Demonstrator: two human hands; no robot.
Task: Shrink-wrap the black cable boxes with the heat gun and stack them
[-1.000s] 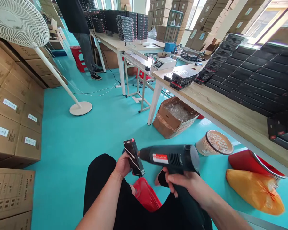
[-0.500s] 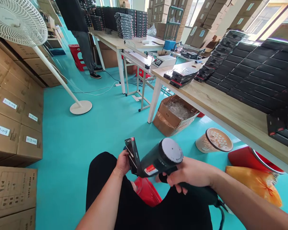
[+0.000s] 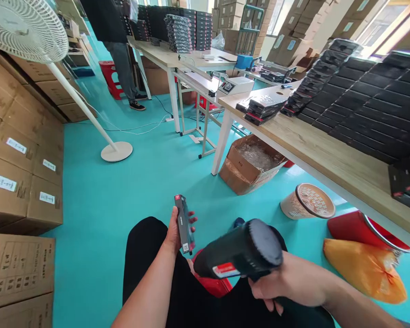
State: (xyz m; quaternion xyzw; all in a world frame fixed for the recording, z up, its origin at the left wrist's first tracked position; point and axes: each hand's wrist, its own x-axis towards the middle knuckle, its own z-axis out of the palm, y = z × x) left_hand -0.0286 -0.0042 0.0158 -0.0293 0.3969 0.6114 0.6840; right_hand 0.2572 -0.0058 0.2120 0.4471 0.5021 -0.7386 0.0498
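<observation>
My left hand (image 3: 173, 231) is closed around a slim black box (image 3: 183, 223), which stands nearly upright above my left knee with a narrow printed side toward me. Its top end is red, and fingertips show past its right edge. My right hand (image 3: 271, 282) grips the handle of a dark heat gun (image 3: 239, 250) with a red and white label. The heat gun's narrow nozzle points left, toward the lower end of the box, with a gap between them. Part of a red plastic stool (image 3: 215, 286) shows between my legs.
A wooden table (image 3: 314, 136) on the right bears stacked black boxes (image 3: 365, 109). Under and beside it are an open carton (image 3: 249, 164), a waste bin (image 3: 307, 201), a red bucket and an orange bag (image 3: 364, 269). Cartons (image 3: 20, 182) and a fan (image 3: 116, 151) stand left; a person stands behind.
The box has turned in my left hand, so its narrow side now faces me. My right hand has drawn the heat gun right and slightly down, away from the box.
</observation>
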